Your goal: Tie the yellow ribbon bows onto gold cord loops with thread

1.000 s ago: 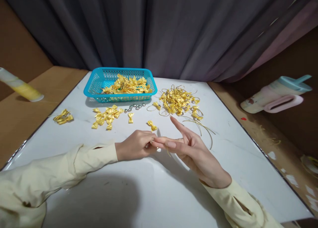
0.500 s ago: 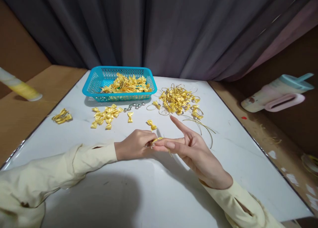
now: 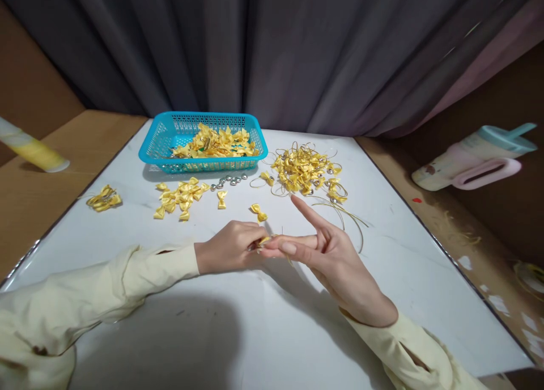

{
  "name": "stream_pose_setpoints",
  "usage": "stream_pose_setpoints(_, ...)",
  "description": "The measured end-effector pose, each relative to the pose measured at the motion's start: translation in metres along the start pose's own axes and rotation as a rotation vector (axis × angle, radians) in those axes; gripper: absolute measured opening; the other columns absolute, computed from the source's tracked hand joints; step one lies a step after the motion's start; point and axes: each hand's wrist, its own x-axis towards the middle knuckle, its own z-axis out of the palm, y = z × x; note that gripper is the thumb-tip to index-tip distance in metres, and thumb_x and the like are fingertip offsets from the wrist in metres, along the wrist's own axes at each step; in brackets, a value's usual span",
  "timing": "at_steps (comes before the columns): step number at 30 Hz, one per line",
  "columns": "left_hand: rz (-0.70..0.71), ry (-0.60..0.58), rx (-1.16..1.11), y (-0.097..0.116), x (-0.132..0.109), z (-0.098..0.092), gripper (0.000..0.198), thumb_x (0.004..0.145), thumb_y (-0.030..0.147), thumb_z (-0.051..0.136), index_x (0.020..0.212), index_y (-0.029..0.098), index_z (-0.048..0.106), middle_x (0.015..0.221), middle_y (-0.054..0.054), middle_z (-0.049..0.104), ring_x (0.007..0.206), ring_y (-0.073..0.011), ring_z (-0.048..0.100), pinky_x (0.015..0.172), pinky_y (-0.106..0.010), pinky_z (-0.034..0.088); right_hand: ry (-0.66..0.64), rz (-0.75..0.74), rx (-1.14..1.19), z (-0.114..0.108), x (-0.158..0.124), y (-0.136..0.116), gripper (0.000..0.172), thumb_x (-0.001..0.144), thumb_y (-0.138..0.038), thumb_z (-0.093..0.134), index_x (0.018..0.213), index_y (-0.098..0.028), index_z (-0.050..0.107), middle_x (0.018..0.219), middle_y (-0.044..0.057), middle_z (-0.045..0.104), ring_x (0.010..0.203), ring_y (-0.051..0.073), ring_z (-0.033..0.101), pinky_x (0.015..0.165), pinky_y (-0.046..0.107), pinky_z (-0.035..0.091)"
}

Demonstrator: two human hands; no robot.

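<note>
My left hand [image 3: 233,247] is closed around a small yellow ribbon bow [image 3: 264,241], most of which the fingers hide. Against its fingertips, my right hand [image 3: 338,265] pinches at the same bow with the thumb and a finger, while another finger points up and away. A thin gold cord [image 3: 289,259] hangs below the right fingertips, and a fine strand rises above them. Just beyond the hands lies a single yellow bow [image 3: 258,212]. Another bow [image 3: 221,200] rests further left, close to a row of silver beads [image 3: 229,181].
Behind stands a blue basket [image 3: 203,166] holding yellow bows. To its right is a pile of bows with gold cord loops [image 3: 301,169], near loose cords [image 3: 355,220]. Plain bows [image 3: 182,197] and a bundled set [image 3: 104,198] lie left. A tumbler [image 3: 471,157] lies tilted at right.
Both hands stay together in nearly the same place. The bow between the fingertips shows less of its yellow, and a thin strand now stands upright above them.
</note>
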Motion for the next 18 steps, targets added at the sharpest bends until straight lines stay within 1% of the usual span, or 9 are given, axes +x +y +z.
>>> stream_pose_setpoints(3, -0.005, -0.001, -0.014, -0.0002, -0.0004, 0.0002, 0.028, 0.092, 0.031, 0.045, 0.067, 0.017, 0.043, 0.058, 0.001, 0.052, 0.054, -0.0104, 0.049, 0.052, -0.020, 0.037, 0.038, -0.006, -0.063, 0.0011, -0.0003, -0.0009, 0.094, 0.079, -0.027, 0.069, 0.148, -0.017, 0.006, 0.086, 0.004, 0.072, 0.096, 0.021, 0.066, 0.099, 0.042, 0.040)
stream_pose_setpoints(6, -0.015, 0.000, -0.007, -0.0006, -0.0009, 0.0008, 0.029, 0.091, 0.032, 0.045, 0.066, 0.017, 0.042, 0.057, 0.002, 0.051, 0.053, -0.0104, 0.048, 0.052, -0.021, 0.036, 0.049, -0.007, -0.107, 0.0015, -0.0003, -0.0010, 0.093, 0.079, -0.029, 0.069, 0.147, -0.017, 0.008, 0.087, 0.004, 0.072, 0.096, 0.022, 0.065, 0.097, 0.044, 0.041)
stream_pose_setpoints(13, -0.018, -0.004, 0.002, -0.0011, -0.0017, 0.0020, 0.029, 0.091, 0.032, 0.045, 0.066, 0.018, 0.042, 0.055, 0.002, 0.046, 0.051, -0.0107, 0.046, 0.051, -0.022, 0.035, 0.040, -0.021, -0.098, 0.0024, -0.0007, -0.0022, 0.087, 0.080, -0.024, 0.068, 0.147, -0.014, 0.013, 0.086, 0.004, 0.072, 0.104, 0.022, 0.062, 0.100, 0.045, 0.040)
stream_pose_setpoints(18, -0.014, -0.001, 0.013, -0.0011, -0.0013, 0.0017, 0.032, 0.091, 0.034, 0.044, 0.064, 0.018, 0.041, 0.055, 0.002, 0.047, 0.051, -0.0114, 0.046, 0.051, -0.023, 0.036, 0.051, -0.039, -0.101, 0.0036, -0.0009, -0.0020, 0.086, 0.079, -0.026, 0.069, 0.146, -0.015, 0.017, 0.085, 0.005, 0.072, 0.102, 0.021, 0.063, 0.103, 0.044, 0.037)
